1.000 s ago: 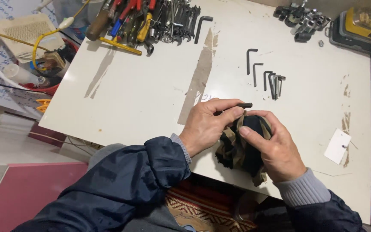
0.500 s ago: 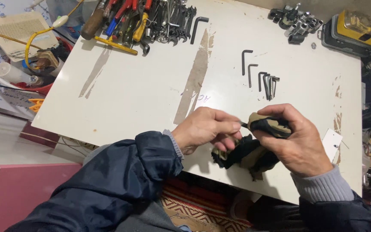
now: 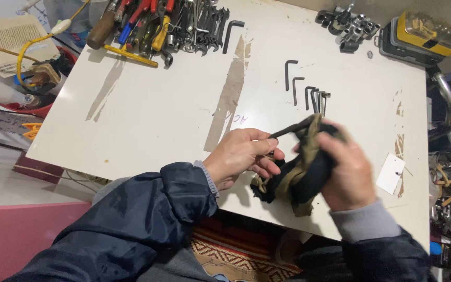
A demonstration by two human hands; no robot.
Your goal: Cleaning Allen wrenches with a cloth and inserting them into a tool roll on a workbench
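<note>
Cloth [image 3: 301,175], black and tan, sits bunched at the lower middle of the frame, over the near edge of the white table [image 3: 157,115], and both hands are on it. Right hand [image 3: 348,169], blurred, is curled around the bulk of the cloth from the right side, fingers wrapped over the top fold. Left hand [image 3: 241,154] is just to the left of it, fingertips pinched together on a thin dark strip that runs up and right into the cloth; whether that strip is a fold of fabric or a small tool inside it, I cannot tell. Above the hands, right of centre, a row of black hex keys [image 3: 304,89] lies lined up from tall to short, well apart from the cloth. One more hex key [image 3: 232,32] lies alone near the top edge, beside a heap of wrenches and screwdrivers [image 3: 157,26] at the upper left. Sockets [image 3: 348,26] cluster at the upper right, next to a yellow and black case [image 3: 424,36]. A white card [image 3: 391,173] lies at the right, near the right hand's wrist.
</note>
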